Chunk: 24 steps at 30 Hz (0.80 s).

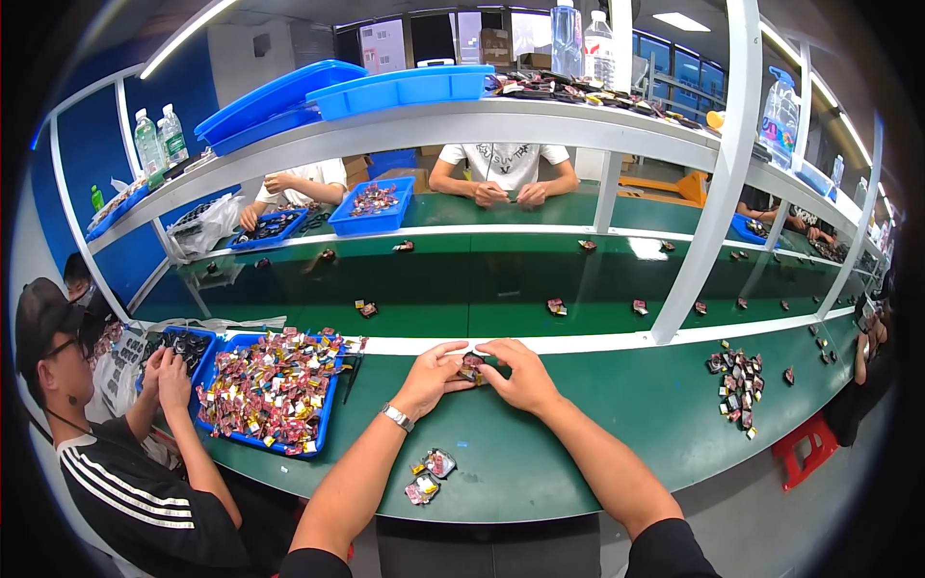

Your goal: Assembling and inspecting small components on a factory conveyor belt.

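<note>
Both my hands meet at the near side of the green bench, closed around one small black electronic module (471,364) with reddish and yellow bits. My left hand (430,380), with a metal watch on its wrist, pinches the module from the left. From the right, the fingers of my right hand (521,374) bend over it and hide part of it. Between my forearms and the bench's near edge lie a few similar modules (424,489), close to my left forearm. A blue tray (326,409) heaped with red, yellow and silver small parts stands left of my left hand.
A white rail (588,344) separates my bench from the dark green conveyor belt (511,318), which carries spaced modules. Right of me lies a pile of modules (740,385). A white upright (708,193) supports the overhead shelf. A co-worker (125,462) sits at the left; others work opposite.
</note>
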### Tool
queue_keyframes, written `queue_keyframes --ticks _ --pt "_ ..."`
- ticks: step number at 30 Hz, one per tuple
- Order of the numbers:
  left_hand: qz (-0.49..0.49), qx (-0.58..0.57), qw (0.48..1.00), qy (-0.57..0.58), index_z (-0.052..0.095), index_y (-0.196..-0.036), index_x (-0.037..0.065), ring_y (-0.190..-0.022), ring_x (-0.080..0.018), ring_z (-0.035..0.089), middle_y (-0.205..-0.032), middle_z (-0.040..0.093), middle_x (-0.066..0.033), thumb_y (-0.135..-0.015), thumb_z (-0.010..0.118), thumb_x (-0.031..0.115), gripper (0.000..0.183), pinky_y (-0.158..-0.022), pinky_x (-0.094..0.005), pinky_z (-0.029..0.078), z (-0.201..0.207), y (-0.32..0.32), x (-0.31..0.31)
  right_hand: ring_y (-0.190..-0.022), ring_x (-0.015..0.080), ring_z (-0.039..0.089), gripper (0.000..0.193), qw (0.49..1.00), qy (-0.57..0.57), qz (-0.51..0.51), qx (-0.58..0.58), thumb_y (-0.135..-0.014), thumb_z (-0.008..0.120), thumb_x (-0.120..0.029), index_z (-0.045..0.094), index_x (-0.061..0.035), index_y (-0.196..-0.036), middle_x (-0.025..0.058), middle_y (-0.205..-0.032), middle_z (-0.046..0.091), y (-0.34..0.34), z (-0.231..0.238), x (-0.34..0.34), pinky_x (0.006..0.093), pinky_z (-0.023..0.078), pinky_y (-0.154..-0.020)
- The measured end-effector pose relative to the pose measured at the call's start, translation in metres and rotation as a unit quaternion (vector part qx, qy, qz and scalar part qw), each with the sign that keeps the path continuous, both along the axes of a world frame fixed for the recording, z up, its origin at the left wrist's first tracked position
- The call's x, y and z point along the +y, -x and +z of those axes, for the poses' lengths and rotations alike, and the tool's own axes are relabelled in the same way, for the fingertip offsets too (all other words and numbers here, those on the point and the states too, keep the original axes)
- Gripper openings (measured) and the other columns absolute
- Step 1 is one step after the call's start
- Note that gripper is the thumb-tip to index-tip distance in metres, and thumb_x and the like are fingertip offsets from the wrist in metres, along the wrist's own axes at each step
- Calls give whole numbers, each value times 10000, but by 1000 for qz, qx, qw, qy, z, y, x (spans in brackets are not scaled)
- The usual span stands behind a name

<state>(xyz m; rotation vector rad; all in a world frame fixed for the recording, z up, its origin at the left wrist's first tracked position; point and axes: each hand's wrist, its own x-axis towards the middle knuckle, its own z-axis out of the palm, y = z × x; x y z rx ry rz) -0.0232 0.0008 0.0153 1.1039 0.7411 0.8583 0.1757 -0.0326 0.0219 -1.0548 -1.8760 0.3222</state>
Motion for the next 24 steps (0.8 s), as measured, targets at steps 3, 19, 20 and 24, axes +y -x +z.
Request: queue_keyframes --ticks 3,19,20,24 --pt "9 -28 1000 10 443 -1353 -22 -1114 -218 592 -1238 560 -125 -987 472 22 370 -979 -402 532 -3 -4 -3 -922 229 629 254 996 -60 -60 -40 -806 732 -131 695 -83 -1053 68 -1024 652 17 1 -6 327 544 -732" --pt "-18 -44 999 -24 439 -1248 33 -1096 -202 611 -1205 586 -127 -973 422 -34 283 -954 -358 552 -5 -9 0 -1117 298 541 126 995 -40 10 -90 -767 729 -82 648 -63 -860 106 -1203 562 4 -5 14 382 513 -882" --pt "-22 -45 998 -27 443 -1228 34 -1092 -192 612 -1212 584 -122 -966 429 -41 273 -951 -355 553 -5 -9 1 -1130 294 537 118 994 -36 5 -101 -768 731 -90 667 -70 -865 101 -1212 562 2 -6 14 379 508 -895" --pt "-44 -51 997 -33 450 -1292 39 -1126 -184 593 -1240 574 -99 -958 440 -49 345 -973 -355 538 -2 -4 2 -1142 280 534 79 996 -37 -7 -79 -784 720 -114 693 -69 -843 89 -1190 582 6 -6 13 379 488 -924"
